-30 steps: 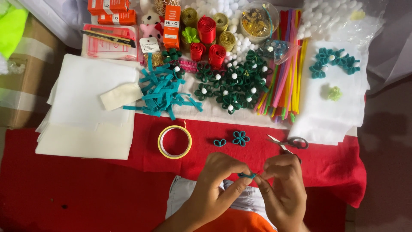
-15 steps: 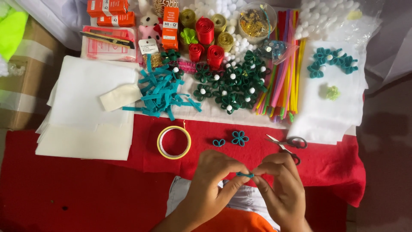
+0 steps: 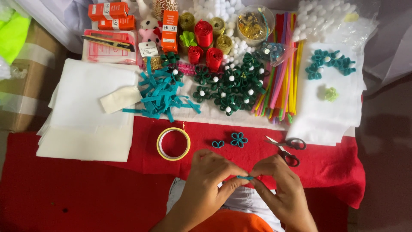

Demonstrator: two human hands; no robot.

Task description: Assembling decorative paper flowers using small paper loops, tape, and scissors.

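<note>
A short teal felt strip (image 3: 245, 177) is pinched between the fingertips of my left hand (image 3: 211, 180) and my right hand (image 3: 277, 184), low in the picture over the red cloth (image 3: 86, 189). Just beyond my hands lie a small teal two-petal piece (image 3: 218, 144) and a teal felt flower (image 3: 239, 139). A roll of yellow-edged tape (image 3: 173, 143) lies left of them. Scissors (image 3: 286, 148) with black handles lie open right next to my right hand.
A pile of teal felt strips (image 3: 161, 91), dark green flowers with white centres (image 3: 231, 88), coloured pipe cleaners (image 3: 285, 64), red and gold ribbon rolls (image 3: 206, 36), white felt sheets (image 3: 88, 111), orange boxes (image 3: 109, 10) and teal flowers (image 3: 328, 62) fill the far side.
Both hands have stayed together on the teal strip, shifting slightly left and lower. The view has tilted a little; the scissors now show fully beside my right hand.
</note>
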